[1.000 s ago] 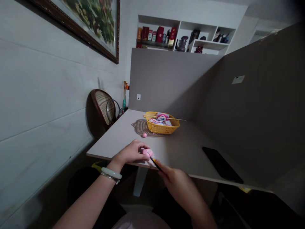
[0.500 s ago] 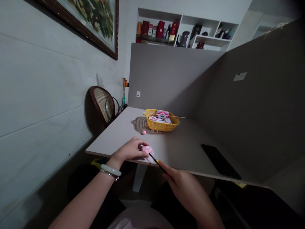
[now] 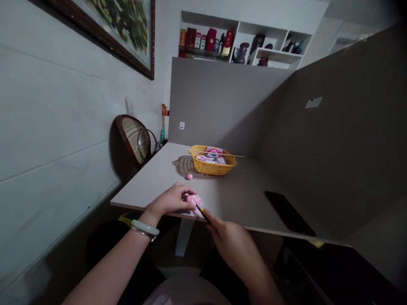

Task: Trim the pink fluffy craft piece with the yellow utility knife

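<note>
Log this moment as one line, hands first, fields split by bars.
left hand: holding pink piece | right hand: holding thin tool, tip at pink piece | table: pink ball near yellow basket

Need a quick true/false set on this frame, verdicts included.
1. The left grip is on the pink lump. True.
2. The right grip holds nothing. False: it holds a thin dark tool.
3. The pink ball is inside the basket. False: the pink ball lies on the table, outside the yellow basket.
4. A thin stick lies across the basket's top. True.
5. The pale bangle is on the right wrist. False: the pale bangle is on the left.
</note>
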A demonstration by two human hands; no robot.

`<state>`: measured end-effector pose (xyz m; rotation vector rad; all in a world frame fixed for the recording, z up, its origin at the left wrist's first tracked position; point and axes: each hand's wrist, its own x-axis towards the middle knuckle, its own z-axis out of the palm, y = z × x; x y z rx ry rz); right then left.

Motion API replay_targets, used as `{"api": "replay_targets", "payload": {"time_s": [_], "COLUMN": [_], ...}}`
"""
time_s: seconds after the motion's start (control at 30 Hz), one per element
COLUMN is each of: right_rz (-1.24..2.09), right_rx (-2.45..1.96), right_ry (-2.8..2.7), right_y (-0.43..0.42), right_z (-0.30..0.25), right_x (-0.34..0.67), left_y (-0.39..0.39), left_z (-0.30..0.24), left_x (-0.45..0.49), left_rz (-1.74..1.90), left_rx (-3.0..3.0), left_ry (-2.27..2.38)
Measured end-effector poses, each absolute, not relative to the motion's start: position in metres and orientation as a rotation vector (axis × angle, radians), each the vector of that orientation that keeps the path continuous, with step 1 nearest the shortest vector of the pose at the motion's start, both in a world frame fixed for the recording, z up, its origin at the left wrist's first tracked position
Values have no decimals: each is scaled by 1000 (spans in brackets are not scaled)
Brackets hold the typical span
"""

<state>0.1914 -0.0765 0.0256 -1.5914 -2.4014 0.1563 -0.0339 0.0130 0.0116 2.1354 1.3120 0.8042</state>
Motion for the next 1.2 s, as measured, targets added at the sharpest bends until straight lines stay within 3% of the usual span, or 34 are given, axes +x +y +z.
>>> {"api": "replay_targets", "payload": {"time_s": [0.77, 1.2], "right_rz": [343, 238], "right_rx": [-1512, -1561], "right_ry": [-2343, -2419], "right_y": [-85, -89], "right_z": [17, 15], "right_x": [199, 194], "left_y": [11, 9], "left_z": [8, 9], "left_x": [-36, -35], "left_rz": [813, 815], "left_rx": [2146, 2122], "left_ry": [1273, 1278]}}
